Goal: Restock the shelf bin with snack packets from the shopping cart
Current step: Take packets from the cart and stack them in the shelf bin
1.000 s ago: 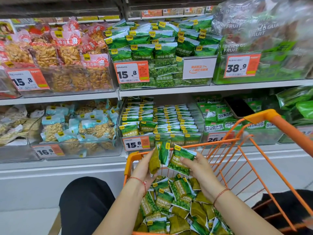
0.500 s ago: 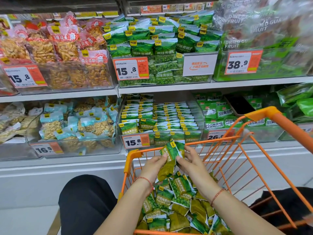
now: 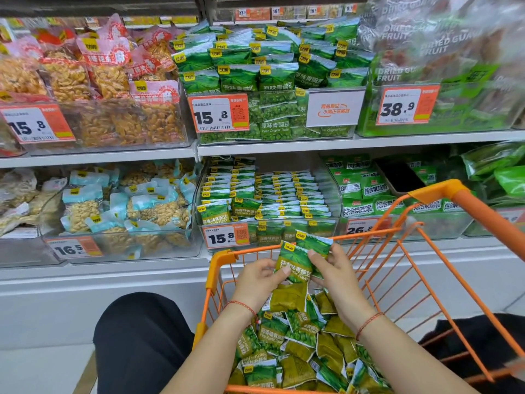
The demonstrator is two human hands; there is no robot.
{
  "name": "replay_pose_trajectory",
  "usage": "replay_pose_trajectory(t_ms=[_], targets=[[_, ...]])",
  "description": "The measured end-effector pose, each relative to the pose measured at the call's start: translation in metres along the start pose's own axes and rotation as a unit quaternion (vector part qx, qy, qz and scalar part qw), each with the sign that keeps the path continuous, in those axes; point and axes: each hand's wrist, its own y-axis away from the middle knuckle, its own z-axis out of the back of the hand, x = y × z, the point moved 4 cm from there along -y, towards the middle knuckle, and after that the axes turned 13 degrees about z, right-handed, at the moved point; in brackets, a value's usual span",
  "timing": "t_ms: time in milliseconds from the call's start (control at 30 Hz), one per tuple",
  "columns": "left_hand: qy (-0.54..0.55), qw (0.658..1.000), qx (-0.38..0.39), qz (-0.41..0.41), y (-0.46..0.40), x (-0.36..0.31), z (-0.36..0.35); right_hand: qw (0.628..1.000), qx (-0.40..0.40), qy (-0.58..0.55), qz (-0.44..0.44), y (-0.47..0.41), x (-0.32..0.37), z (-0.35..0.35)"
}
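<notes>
A small stack of green snack packets (image 3: 295,265) is gripped by the left hand (image 3: 257,282) and pinched at the top by the right hand (image 3: 331,271), above the orange cart (image 3: 434,194). The shelf bin (image 3: 267,211) is seen just behind.

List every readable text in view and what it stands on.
"15.8": tag on the garlic pea bin
"Peas Garlic Flavor": held packets
"Peas Original Taste": upper-shelf packet
"38.9": tag
"DRIED GUAVA FRUIT": clear bags
"16.5": tag
Barcodes, small print: unreadable.
</notes>
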Motion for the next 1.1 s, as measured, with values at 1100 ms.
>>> replay_pose_trajectory(t_ms=[1100], targets=[[0.055,0.987,-0.058,-0.143,0.013,-0.013,0.004,0.99,0.022,-0.096,-0.1,0.009,-0.004,-0.005]])
